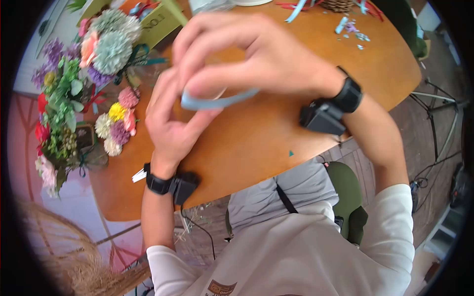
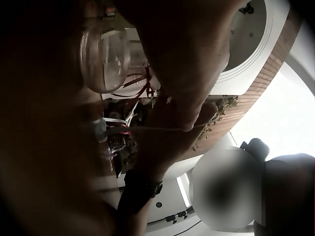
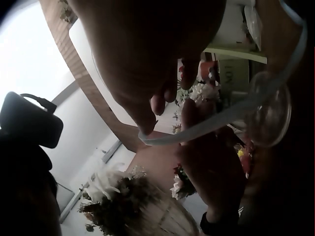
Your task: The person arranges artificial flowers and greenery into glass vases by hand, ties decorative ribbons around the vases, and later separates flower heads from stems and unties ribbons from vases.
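Note:
A light blue ribbon (image 1: pixel 217 102) is stretched between two hands raised over the table. The left hand (image 1: pixel 170 123) has its thumb below the ribbon and its fingers by the folded end, holding it. My right hand (image 1: pixel 247 56) overlaps those fingers, thumb and curled fingertips pinching the ribbon. In the right wrist view the ribbon (image 3: pixel 206 125) runs from the right fingertips past the left hand (image 3: pixel 211 162) and up to the right. A thin pale strand of ribbon (image 2: pixel 157 129) crosses the left wrist view. Blur and overlap hide the exact fingertip contact.
Flower bouquets (image 1: pixel 113 49) and small pompom blooms (image 1: pixel 118 114) lie at the left of the wooden table (image 1: pixel 247 143). A green box (image 1: pixel 160 22) stands behind them. Ribbons, a pinecone (image 1: pixel 337 5) and scraps (image 1: pixel 350 27) lie at the far right. A clear round vessel (image 3: pixel 268 110) shows nearby.

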Demonstrator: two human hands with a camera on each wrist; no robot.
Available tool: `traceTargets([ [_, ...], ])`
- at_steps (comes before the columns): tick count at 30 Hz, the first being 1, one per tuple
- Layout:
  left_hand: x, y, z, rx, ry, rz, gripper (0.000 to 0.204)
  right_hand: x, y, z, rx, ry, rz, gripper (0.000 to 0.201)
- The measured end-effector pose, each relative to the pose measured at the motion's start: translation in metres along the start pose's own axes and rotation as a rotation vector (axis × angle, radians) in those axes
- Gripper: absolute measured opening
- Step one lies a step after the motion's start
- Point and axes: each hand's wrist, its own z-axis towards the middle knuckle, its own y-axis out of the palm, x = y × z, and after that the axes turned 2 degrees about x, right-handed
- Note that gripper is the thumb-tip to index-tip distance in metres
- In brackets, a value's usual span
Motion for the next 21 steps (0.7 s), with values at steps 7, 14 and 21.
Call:
traceTargets([
  [7,0.026,-0.003,-0.004,-0.102,-0.341,-0.221,0.028,0.003,0.006,-0.002,-0.026,-0.069,-0.110,0.017],
  [14,0.024,0.000,-0.002,-0.476,-0.372,-0.882,0.025,0.008,-0.003,-0.003,0.171,0.078,-0.142,0.028],
  [21,0.010,-0.010,-0.004,-0.278,-0.260,-1.186,0.029,-0.008,-0.027,0.006,0.097,0.618,0.360,0.037],
])
